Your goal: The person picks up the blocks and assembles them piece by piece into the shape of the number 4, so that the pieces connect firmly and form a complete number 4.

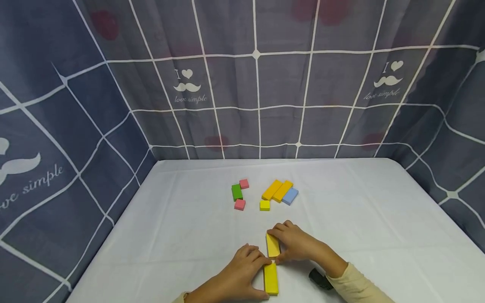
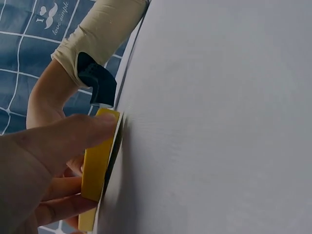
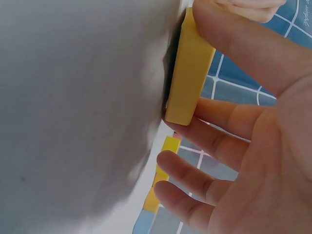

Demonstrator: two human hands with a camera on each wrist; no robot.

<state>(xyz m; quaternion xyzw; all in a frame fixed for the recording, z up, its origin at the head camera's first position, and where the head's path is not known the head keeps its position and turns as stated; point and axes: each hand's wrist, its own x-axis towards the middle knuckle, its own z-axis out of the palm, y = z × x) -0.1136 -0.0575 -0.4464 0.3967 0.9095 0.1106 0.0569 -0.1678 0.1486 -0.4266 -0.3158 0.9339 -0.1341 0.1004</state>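
Note:
Two yellow blocks lie end to end near the front of the white table. My left hand (image 1: 244, 271) grips the nearer yellow block (image 1: 270, 279) by its ends, thumb at the near end and fingers at the far end. My right hand (image 1: 297, 244) holds the farther yellow block (image 1: 273, 245) the same way, thumb at its near end, fingertips at its far end. In the left wrist view the thumb presses the end of the yellow block (image 2: 97, 165). The right wrist view shows the yellow block (image 3: 189, 73) between thumb and fingers, with the ring and little fingers free.
Farther back lie a green block (image 1: 237, 192) with red blocks (image 1: 240, 204) at both ends, and two orange-yellow blocks (image 1: 282, 191) beside a blue block (image 1: 290, 196). A small yellow block (image 1: 265, 205) sits before them. A checked curtain (image 1: 235, 84) surrounds the table (image 1: 182, 235).

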